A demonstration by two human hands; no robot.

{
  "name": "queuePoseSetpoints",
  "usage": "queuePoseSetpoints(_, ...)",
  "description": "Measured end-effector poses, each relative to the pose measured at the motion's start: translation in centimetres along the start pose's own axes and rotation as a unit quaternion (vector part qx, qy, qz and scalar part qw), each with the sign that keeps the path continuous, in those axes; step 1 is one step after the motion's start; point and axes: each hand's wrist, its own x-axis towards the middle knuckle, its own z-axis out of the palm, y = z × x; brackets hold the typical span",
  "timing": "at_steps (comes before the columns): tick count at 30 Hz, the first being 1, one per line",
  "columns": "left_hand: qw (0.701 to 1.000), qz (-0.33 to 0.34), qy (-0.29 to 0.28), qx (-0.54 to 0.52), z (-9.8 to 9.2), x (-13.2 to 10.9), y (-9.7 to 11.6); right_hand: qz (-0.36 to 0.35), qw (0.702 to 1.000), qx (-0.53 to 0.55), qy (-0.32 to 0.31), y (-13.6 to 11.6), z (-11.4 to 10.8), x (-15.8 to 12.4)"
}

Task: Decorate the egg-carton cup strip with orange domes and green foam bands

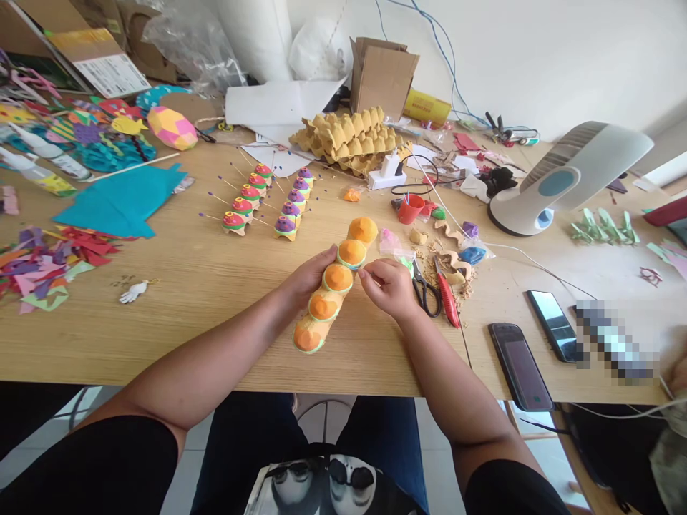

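An egg-carton strip (323, 306) with several orange domes is held tilted above the table's front part. Light green bands circle most of the domes. My left hand (314, 275) grips the strip from its left side, its fingers partly hidden behind it. On the other side, my right hand (385, 285) is closed in a pinch beside the second dome from the far end; whatever its fingertips hold is too small to name. Beyond the strip stand a red-and-green painted strip (242, 207) and a purple-and-yellow painted strip (291, 209), both with thin sticks poking out.
Black scissors (426, 290) and a red cutter (446, 292) lie right of my right hand. Farther right are a phone (519, 365) and a white fan (552, 179). Egg cartons (348, 139) are stacked at the back. Paper scraps (59, 265) and blue felt (126, 200) lie left.
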Motion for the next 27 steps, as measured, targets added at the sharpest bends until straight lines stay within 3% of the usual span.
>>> queuePoseSetpoints(4, 1.0, -0.007, 0.015, 0.002, 0.21, -0.31, 0.41, 0.0, 1.0, -0.008, 0.007, 0.05, 0.06, -0.02)
queuePoseSetpoints(8, 1.0, -0.016, -0.004, -0.014, 0.04, -0.13, 0.13, -0.005, 0.999, -0.044, 0.008, 0.13, 0.24, 0.02)
queuePoseSetpoints(17, 1.0, -0.003, 0.003, -0.026, -0.09, 0.02, 0.05, -0.062, 0.987, -0.139, 0.058, -0.09, -0.01, 0.08)
queuePoseSetpoints(27, 0.999, 0.029, 0.038, 0.01, 0.23, -0.17, -0.04, -0.054, 0.982, -0.183, 0.013, 0.08, 0.08, -0.14)
